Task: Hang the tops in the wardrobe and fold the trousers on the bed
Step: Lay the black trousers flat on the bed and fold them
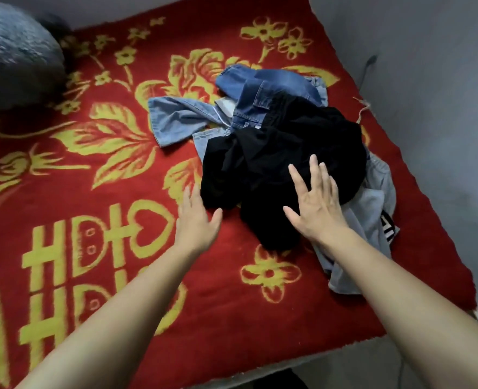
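A heap of clothes lies on the right half of the bed, which is covered by a red blanket with yellow flowers. A black garment tops the heap. Blue denim pieces and a paler denim leg stick out behind it. A light grey garment lies under its right side. My right hand is spread flat over the black garment's near part, fingers straight. My left hand hovers open at the black garment's left edge, fingertips close to the fabric.
A dark grey pillow sits at the bed's far left corner. A grey wall or floor runs along the bed's right edge. A black-and-white striped piece peeks from the heap's right side.
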{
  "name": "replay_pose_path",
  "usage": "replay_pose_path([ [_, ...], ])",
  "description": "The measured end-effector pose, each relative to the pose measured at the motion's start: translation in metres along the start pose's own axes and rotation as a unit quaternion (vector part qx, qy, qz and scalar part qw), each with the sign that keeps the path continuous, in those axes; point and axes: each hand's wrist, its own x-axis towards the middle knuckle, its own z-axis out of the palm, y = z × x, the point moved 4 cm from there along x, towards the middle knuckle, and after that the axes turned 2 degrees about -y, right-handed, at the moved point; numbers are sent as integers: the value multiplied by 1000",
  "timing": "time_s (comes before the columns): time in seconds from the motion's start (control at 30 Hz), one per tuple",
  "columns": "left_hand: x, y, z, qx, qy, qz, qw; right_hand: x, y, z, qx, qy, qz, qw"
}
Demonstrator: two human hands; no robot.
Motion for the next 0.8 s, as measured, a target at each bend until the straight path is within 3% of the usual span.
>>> replay_pose_path([
  [0.1,74,-15,24,-64,5,-25,998,41,12,30,-37,16,35,999],
  [0.23,127,-32,76,-151,-60,-65,985,68,12,82,-35,-17,91,995],
  [0.37,100,-66,133,-5,-117,-8,993,36,-22,156,-84,-111,33,990],
  [0.47,59,-108,155,35,-146,-27,988,3,-39,193,-48,-165,22,985],
  [0.57,60,-124,156,-82,-171,-133,973,4,-37,205,-6,-200,36,979],
  [0.67,70,-122,150,-224,-156,-235,933,17,-30,209,7,-261,73,963],
  [0.8,67,-121,152,-319,-199,-220,900,20,-36,212,-41,-270,93,958],
])
